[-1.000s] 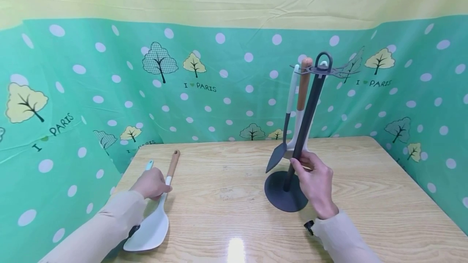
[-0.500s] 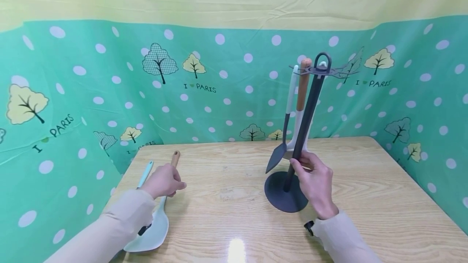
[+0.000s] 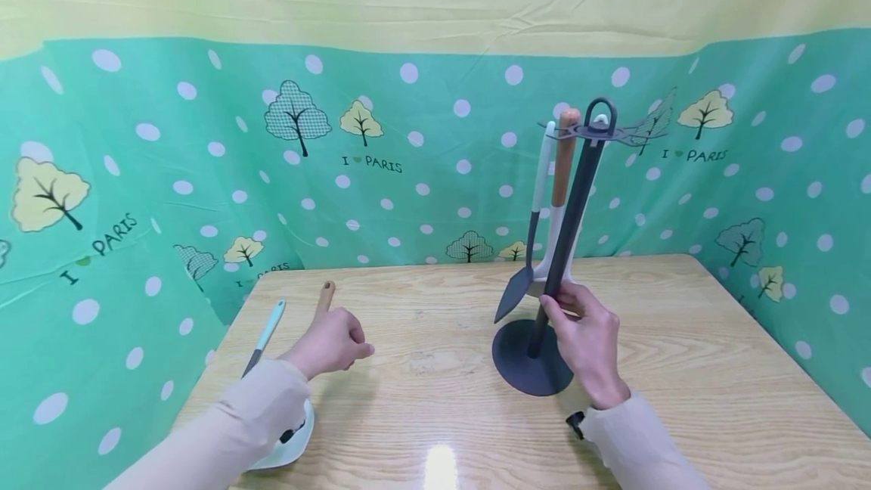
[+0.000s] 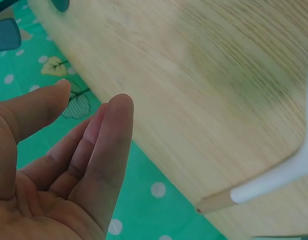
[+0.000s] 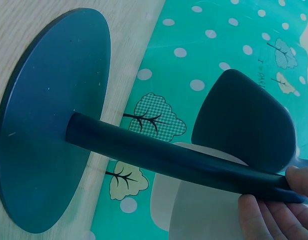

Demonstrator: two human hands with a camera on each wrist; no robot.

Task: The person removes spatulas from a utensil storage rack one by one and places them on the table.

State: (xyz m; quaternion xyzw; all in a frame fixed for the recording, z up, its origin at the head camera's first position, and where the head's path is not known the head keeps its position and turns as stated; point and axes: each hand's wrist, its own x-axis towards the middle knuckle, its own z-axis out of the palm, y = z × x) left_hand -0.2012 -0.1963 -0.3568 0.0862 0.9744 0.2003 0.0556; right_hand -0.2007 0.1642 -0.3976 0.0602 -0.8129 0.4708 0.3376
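Observation:
My left hand (image 3: pixel 331 342) hovers over the table at the left with nothing in it. In the left wrist view its thumb and fingers (image 4: pixel 111 150) are apart and loosely bent. Below it lies a pale turner with a wooden handle (image 3: pixel 326 298), its head partly hidden by my sleeve. A mint-handled utensil (image 3: pixel 272 324) lies to its left, its working end covered. My right hand (image 3: pixel 590 331) grips the black post (image 3: pixel 578 210) of a utensil stand low down. From the stand hang a mint-handled black turner (image 3: pixel 514 293), a wooden-handled white utensil (image 3: pixel 563 165) and another pale one behind the post.
The stand's round base (image 3: pixel 524 373) is on the wooden table (image 3: pixel 422 308), and its post leans to the right in the head view. Curved hooks (image 3: pixel 640 134) spread from its top. A green dotted cloth (image 3: pixel 422 210) encloses the back and sides.
My left hand has come off the pale turner and moved up and to the right, uncovering more of the mint handle. The right hand and stand have stayed put.

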